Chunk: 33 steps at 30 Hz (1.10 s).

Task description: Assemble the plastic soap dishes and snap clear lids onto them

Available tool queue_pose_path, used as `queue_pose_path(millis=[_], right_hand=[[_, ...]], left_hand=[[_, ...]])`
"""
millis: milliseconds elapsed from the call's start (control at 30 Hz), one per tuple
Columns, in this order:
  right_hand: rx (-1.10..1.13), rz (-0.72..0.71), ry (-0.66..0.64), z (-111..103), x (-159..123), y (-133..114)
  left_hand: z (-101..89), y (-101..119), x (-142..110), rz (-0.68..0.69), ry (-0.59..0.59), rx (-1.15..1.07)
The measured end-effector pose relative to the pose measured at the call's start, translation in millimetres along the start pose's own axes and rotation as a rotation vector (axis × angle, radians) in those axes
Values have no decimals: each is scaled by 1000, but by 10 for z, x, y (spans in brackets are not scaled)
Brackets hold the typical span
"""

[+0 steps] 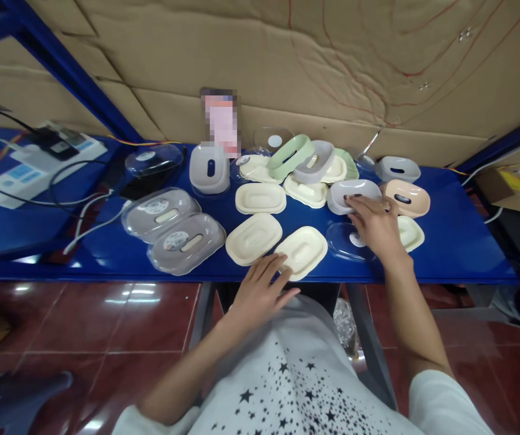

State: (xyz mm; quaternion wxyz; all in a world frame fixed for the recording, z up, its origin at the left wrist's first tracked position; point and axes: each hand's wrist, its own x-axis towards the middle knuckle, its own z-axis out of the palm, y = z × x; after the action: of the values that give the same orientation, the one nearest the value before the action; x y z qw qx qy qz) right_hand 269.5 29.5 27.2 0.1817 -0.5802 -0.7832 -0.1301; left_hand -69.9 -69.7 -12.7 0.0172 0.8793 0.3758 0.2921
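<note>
My left hand [264, 287] is palm down at the table's front edge, fingers spread, its fingertips by the near edge of a cream oval tray [304, 251]. It holds nothing. My right hand [375, 223] is on a lilac oval box [341, 199] with a dark slot in its bottom. Some fingers reach inside the box, and others bend over its right wall, beside a peach box [409, 198] of the same shape. Beneath the right hand are a clear plastic cover [345, 241] with a round label and a partly hidden cream tray [411, 234].
Two grey boxes in clear covers [187, 241] lie at left. More cream trays [260, 198], a green box [291, 156] and another grey box [209, 169] stand behind. A power strip [24, 172] with cables is at far left. Cardboard [260, 60] closes the back.
</note>
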Motion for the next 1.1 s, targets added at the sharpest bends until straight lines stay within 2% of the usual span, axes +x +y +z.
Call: queue_pose_path(millis=[100, 167, 267, 333, 433, 600, 867, 967, 1100], right_hand=[[23, -112, 19, -39, -27, -127], [70, -241, 26, -99, -163, -398], [157, -412, -56, -175, -427, -857], [197, -461, -106, -188, -560, -1087], [243, -471, -129, -163, -646, -1269], [269, -492, -222, -123, -641, -1341], [326, -503, -317, -221, -623, -1286], [345, -467, -317, -264, -671, -1234], [295, -402, -237, -232, -743, -1215]], left_hand=[[10, -95, 3, -38, 79, -60], [-16, -173, -43, -48, 123, -63], [-64, -257, -157, -81, 148, 11], [-77, -285, -233, -113, 150, 75], [-63, -302, -311, -145, 157, 117], [-37, -322, -331, -142, 122, 110], [-179, -448, -382, -185, -55, 133], [-239, -450, -385, -187, -77, 130], [-309, -423, -334, -177, -66, 75]])
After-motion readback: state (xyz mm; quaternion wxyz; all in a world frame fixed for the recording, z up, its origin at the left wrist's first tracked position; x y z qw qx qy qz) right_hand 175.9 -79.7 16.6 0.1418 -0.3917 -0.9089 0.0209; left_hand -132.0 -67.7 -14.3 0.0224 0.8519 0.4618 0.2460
